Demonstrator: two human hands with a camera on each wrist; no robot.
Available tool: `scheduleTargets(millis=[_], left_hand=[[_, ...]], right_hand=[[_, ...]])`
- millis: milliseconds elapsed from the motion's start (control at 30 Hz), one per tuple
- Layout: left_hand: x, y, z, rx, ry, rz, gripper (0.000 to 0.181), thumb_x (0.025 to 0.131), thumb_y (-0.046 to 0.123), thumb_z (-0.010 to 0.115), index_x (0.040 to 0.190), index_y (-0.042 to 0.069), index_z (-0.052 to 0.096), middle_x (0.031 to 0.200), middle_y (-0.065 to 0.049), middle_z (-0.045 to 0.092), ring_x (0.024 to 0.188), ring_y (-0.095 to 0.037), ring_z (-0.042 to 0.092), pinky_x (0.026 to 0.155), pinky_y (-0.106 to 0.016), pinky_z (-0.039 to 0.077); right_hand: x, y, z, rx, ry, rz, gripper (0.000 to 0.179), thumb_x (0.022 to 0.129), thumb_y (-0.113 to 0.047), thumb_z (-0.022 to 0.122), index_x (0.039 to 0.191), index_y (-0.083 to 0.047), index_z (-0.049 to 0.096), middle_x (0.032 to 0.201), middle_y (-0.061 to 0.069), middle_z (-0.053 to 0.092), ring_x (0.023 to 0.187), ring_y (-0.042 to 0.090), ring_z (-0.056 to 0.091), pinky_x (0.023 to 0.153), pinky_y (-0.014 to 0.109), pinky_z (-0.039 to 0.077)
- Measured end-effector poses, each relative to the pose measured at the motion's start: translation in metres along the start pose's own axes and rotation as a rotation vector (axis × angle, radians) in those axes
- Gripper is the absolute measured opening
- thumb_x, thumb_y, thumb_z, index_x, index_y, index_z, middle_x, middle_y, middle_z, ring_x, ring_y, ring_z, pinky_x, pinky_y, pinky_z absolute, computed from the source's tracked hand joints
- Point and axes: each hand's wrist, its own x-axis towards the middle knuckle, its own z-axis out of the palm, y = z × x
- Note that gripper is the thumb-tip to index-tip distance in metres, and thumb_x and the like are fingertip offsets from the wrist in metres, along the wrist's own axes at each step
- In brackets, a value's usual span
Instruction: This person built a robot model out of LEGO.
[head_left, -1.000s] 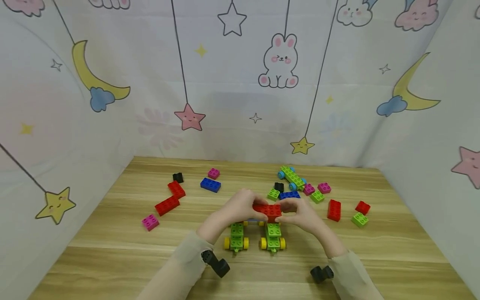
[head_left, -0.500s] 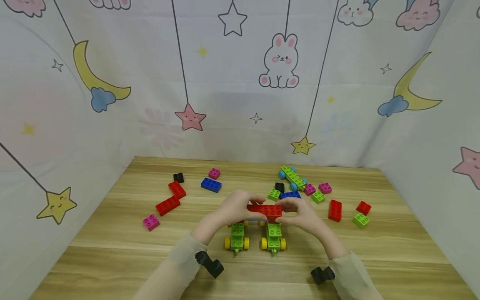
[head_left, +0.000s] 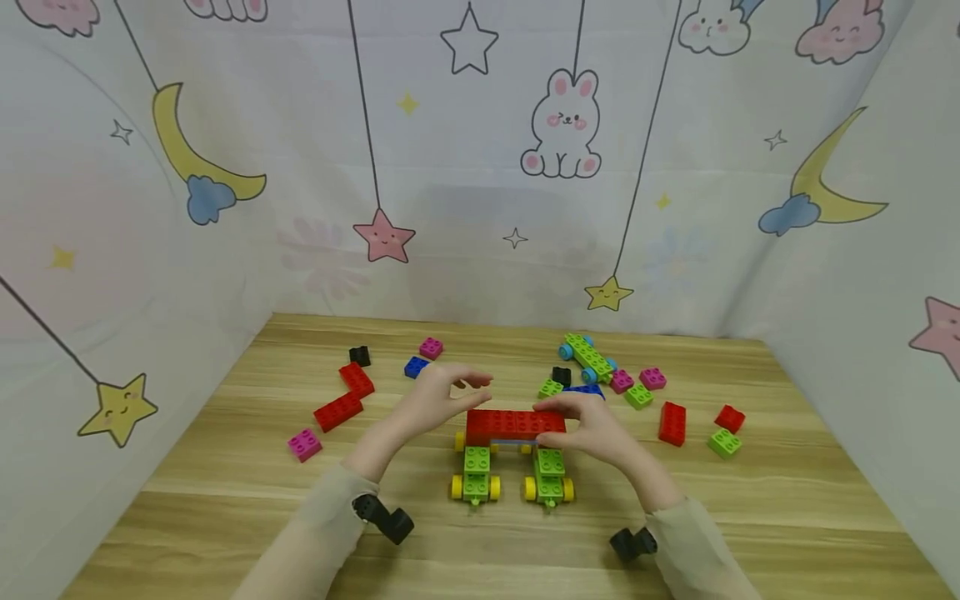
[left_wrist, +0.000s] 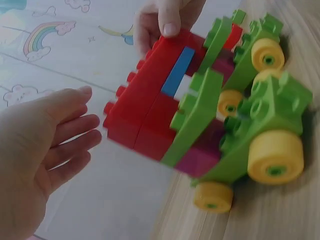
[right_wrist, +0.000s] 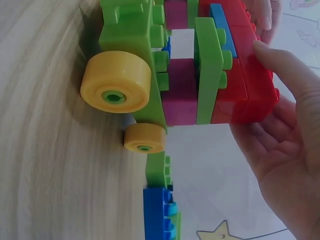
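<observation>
A long red building brick (head_left: pixel 513 423) tops a toy-brick model. Under it are two green wheeled bases (head_left: pixel 476 487) with yellow wheels, standing side by side on the table. Between the layers, the left wrist view shows more red bricks (left_wrist: pixel 157 122), a blue brick (left_wrist: pixel 178 72) and a purple brick (left_wrist: pixel 198 158). My right hand (head_left: pixel 600 432) pinches the right end of the long red brick, thumb in front and fingers behind. Apart from the model's left end, my left hand (head_left: pixel 427 402) is held with loose fingers and nothing in it.
Red bricks (head_left: pixel 339 411) and a pink brick (head_left: pixel 304 445) lie at the left. A green car base with blue wheels (head_left: pixel 588 357) is at the back right, among small green and pink bricks. Another red brick (head_left: pixel 672 423) lies right of my right hand. A printed curtain (head_left: pixel 465 275) encloses the table.
My left hand has let go of the long red brick and moved left and away, uncovering its left end. My right hand keeps its hold on the right end.
</observation>
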Motion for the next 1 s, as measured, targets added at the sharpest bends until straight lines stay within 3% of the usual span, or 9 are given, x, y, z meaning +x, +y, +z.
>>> scheduleTargets(millis=[100,267,633,833,1000], left_hand=[[-0.005,-0.009,-0.009,0.011,0.057,-0.006,0.024,0.09,0.014,0.071,0.11,0.003,0.073,0.103,-0.01,0.074,0.091,-0.022,0.07,0.078,-0.037,0.058],[-0.014,-0.026,-0.03,0.018,0.094,-0.09,0.025,0.09,0.013,0.071,0.112,0.001,0.071,0.106,-0.015,0.073,0.091,-0.027,0.07,0.077,-0.039,0.059],[-0.029,-0.084,-0.075,0.137,0.208,-0.232,0.034,0.086,0.003,0.072,0.118,-0.007,0.065,0.113,-0.024,0.068,0.104,-0.038,0.063,0.088,-0.053,0.053],[-0.033,-0.103,-0.094,0.146,0.172,-0.344,0.046,0.088,0.004,0.07,0.13,-0.008,0.055,0.127,-0.028,0.06,0.114,-0.042,0.056,0.096,-0.055,0.048],[-0.035,-0.116,-0.099,0.143,0.125,-0.409,0.052,0.089,0.008,0.07,0.136,-0.005,0.051,0.134,-0.028,0.054,0.12,-0.043,0.052,0.099,-0.057,0.045]], right_hand=[[0.001,-0.003,0.001,-0.018,0.006,0.008,0.04,0.085,-0.023,0.077,0.118,-0.001,0.069,0.116,0.013,0.07,0.109,0.031,0.064,0.094,0.046,0.053],[0.0,-0.003,0.002,-0.011,0.022,0.035,0.038,0.085,-0.022,0.077,0.117,-0.003,0.07,0.116,0.013,0.07,0.109,0.031,0.064,0.093,0.046,0.053],[0.0,-0.002,0.004,0.012,0.043,0.024,0.037,0.084,-0.022,0.078,0.114,-0.003,0.071,0.114,0.014,0.07,0.105,0.029,0.064,0.09,0.038,0.055],[0.0,-0.003,0.004,0.032,0.031,0.045,0.038,0.084,-0.024,0.078,0.115,-0.004,0.071,0.115,0.013,0.069,0.107,0.03,0.064,0.092,0.043,0.054],[-0.001,-0.004,0.005,0.043,0.032,0.053,0.038,0.084,-0.024,0.078,0.116,-0.004,0.071,0.116,0.014,0.069,0.108,0.031,0.064,0.093,0.046,0.053]])
